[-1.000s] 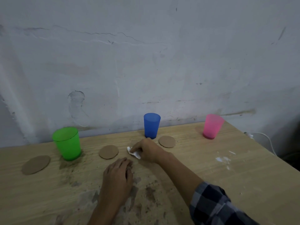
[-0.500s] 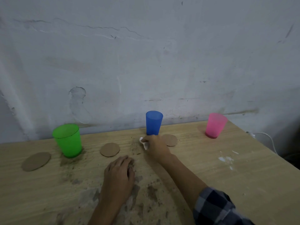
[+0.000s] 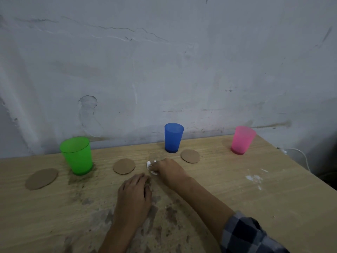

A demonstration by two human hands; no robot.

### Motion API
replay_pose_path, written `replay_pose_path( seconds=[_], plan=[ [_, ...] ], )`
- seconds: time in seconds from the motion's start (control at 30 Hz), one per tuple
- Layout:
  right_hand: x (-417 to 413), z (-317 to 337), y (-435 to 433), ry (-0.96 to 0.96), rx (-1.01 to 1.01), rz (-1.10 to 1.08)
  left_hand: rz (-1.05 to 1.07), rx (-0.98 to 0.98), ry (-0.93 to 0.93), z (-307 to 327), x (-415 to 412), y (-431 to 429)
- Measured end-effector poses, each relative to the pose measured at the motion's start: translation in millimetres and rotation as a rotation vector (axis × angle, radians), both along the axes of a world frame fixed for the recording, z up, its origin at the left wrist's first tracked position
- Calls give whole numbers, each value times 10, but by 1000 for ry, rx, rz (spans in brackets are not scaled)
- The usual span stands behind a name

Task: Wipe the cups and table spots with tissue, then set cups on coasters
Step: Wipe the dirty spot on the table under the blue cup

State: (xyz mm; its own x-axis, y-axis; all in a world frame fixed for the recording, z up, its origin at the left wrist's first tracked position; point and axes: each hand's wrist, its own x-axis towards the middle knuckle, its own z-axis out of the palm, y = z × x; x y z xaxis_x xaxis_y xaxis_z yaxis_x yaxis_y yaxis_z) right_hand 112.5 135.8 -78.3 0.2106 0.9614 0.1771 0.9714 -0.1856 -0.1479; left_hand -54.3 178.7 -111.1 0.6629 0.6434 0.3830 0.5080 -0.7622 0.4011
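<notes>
Currently: right hand grip pinches tissue on table, blue cup at twelve o'clock; press flat, short strokes. Left hand flat, empty.

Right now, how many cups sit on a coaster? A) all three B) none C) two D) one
B: the green cup, blue cup and pink cup each stand on the bare table, while the three coasters lie uncovered beside them; the right hand presses the tissue to the tabletop.
</notes>
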Motion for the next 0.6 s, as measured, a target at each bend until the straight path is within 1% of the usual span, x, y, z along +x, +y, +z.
replay_pose_path(
  seconds=[0.17, 0.27, 0.37, 0.47, 0.6],
  plan=[
    [160, 41, 299, 88, 46, -38, 1, -6, 0, 23, -10, -11],
    [242, 110, 489, 176, 80, -59, 1, 1, -2, 45, -2, -13],
    [311, 164, 615, 225, 89, -43, 4, -3, -21, 33, 18, 19],
    [344, 150, 602, 226, 102, 10, -5, -17, 9, 6, 30, 49],
    [287, 96, 370, 324, 138, 77, 9, -28, 18, 21, 12, 21]
  ],
)
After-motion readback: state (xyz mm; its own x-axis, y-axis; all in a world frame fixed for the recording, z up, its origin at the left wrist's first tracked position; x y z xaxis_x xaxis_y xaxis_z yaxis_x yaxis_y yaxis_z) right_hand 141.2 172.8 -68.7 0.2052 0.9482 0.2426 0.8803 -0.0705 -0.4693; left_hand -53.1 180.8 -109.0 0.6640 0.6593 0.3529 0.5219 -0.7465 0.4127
